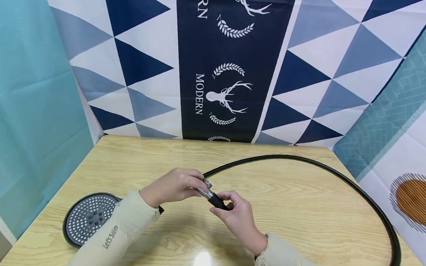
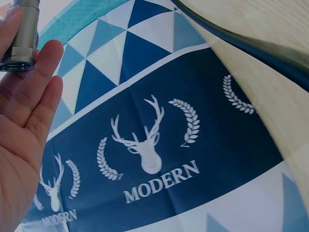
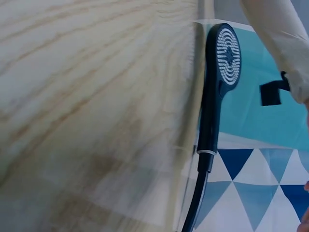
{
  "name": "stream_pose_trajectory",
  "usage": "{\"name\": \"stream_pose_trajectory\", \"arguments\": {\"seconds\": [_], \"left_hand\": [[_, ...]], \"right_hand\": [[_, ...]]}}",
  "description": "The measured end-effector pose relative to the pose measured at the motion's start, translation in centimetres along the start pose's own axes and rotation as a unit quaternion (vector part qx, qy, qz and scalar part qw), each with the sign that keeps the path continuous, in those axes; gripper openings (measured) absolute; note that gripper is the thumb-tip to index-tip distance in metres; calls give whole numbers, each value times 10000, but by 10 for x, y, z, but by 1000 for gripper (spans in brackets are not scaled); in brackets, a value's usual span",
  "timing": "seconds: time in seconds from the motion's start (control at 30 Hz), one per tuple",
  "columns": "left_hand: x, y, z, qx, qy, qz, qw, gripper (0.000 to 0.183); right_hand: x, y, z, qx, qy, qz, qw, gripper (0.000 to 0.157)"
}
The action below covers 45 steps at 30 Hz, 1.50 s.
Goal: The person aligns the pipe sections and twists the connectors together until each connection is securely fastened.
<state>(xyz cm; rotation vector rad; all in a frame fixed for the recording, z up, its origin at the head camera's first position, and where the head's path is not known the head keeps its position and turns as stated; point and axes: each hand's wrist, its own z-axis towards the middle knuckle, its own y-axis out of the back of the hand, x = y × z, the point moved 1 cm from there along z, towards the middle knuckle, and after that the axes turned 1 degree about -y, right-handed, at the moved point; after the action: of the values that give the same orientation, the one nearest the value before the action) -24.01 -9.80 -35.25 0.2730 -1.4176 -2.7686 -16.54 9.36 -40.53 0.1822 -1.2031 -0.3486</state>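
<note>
My left hand [image 1: 176,187] pinches a silver metal pipe fitting [image 1: 204,192] between thumb and fingers above the table. In the left wrist view the fitting [image 2: 24,38] is a cylinder with an open round end. My right hand [image 1: 240,218] pinches a black tubular end piece [image 1: 217,201] in line with the fitting; whether the two are joined I cannot tell. A black hose [image 1: 299,158] passes behind the left hand and loops to the right. On the left lies a dark grey shower head [image 1: 89,219], partly covered by my left sleeve; its handle [image 3: 210,121] shows in the right wrist view.
The wooden table [image 1: 153,153] ends at a patterned curtain [image 1: 224,68] at the back. A turquoise sheet [image 1: 35,97] hangs on the left, and another patterned sheet [image 1: 408,169] stands on the right, close to the hose loop.
</note>
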Motion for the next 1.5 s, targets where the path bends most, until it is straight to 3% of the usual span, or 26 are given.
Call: {"name": "stream_pose_trajectory", "arguments": {"seconds": [0.3,0.5,0.97,1.5], "left_hand": [[-3,5,1,75,-51,98,9999,19],[-3,6,-2,150,43,64,9999,18],[-5,6,-1,56,-25,104,9999,17],[-3,6,-8,-46,34,-52,10000,18]], "right_hand": [[2,-3,0,-212,355,516,9978,23],[3,-2,1,-181,322,467,9982,21],[7,2,1,217,-139,555,9981,19],[7,-1,4,729,87,723,9947,16]]}}
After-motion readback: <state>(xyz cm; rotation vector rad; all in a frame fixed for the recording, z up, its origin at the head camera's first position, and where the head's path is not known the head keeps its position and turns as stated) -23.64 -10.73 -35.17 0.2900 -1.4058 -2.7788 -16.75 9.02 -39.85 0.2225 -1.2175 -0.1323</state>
